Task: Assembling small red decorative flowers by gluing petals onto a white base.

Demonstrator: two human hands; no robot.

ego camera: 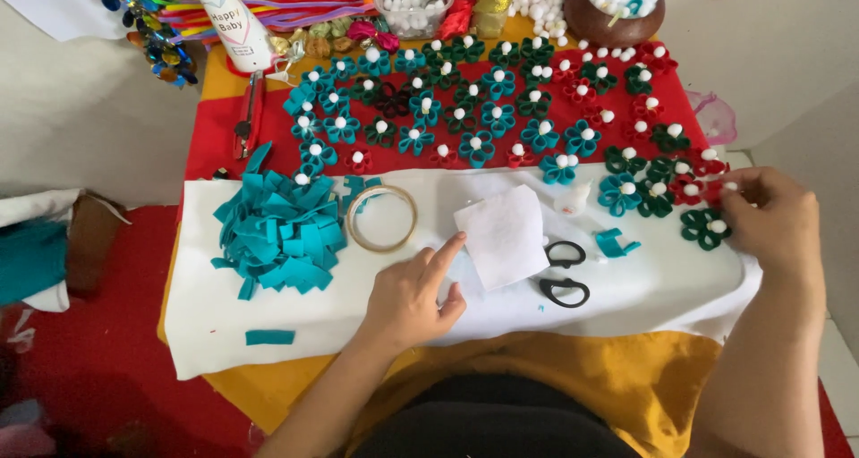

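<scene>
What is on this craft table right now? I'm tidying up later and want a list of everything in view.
Felt flowers: dozens, teal, green and red with white centres, across red cloth.
Felt strips: one heap, teal, left on white cloth.
Tape ring: one, clear, beside heap.
White felt square: one, centre.
Scissors: one, black handles, under the square.
Pompom tub: one, clear, top.
Left hand: finger touching the square's edge.
Right hand: at a red flower, far right.
</scene>
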